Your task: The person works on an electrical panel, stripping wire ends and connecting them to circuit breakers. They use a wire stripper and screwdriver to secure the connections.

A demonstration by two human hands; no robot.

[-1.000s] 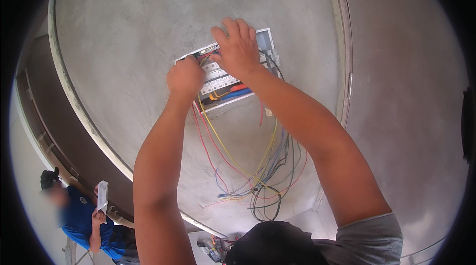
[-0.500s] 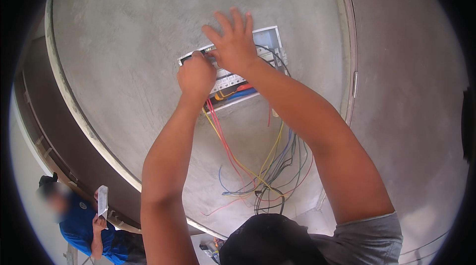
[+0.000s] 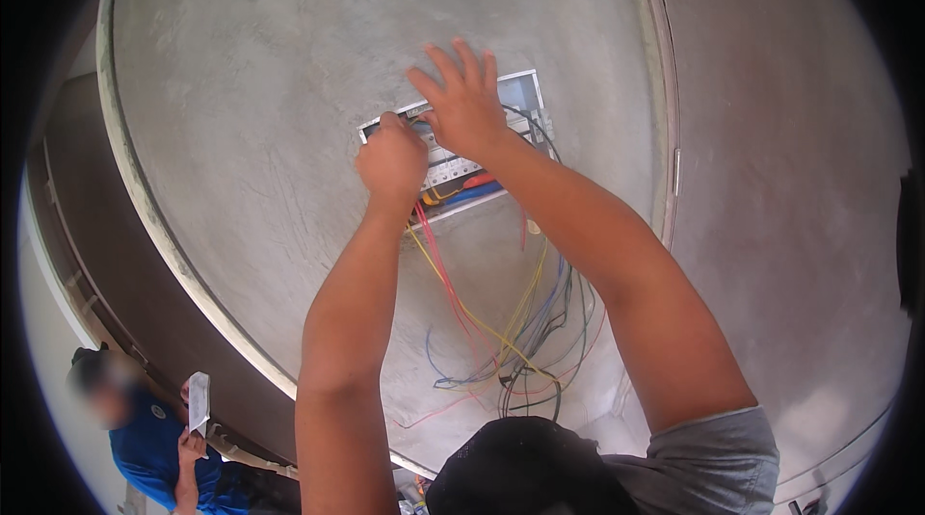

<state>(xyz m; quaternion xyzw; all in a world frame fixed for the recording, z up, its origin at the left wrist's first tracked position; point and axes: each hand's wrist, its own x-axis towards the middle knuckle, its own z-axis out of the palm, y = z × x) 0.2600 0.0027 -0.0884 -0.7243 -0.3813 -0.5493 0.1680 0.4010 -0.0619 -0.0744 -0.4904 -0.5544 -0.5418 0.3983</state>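
Observation:
A white-framed electrical distribution box [image 3: 521,79] is set into a grey plastered wall, holding a row of white circuit breakers [image 3: 451,172]. At the box's upper left, my left hand [image 3: 393,158] is closed, its fingertips tucked inside and whatever they grip hidden. My right hand [image 3: 470,112] lies across the box's upper middle with fingers spread toward the wall, its thumb close to my left hand. Red and blue wires [image 3: 474,189] run along the lower part of the box. A black wire [image 3: 536,120] loops over its right side.
Loose red wires [image 3: 436,260], yellow wires [image 3: 461,303] and a tangled wire bundle [image 3: 554,308] hang below the box. At lower left a person in a blue shirt [image 3: 149,443] holds a white, flat rectangular thing [image 3: 198,401]. A brown door panel [image 3: 771,178] stands to the right.
The view has shifted a little, so the box and both arms appear slightly lower and the box's left end more to the right. Both hands keep nearly the same pose at the box.

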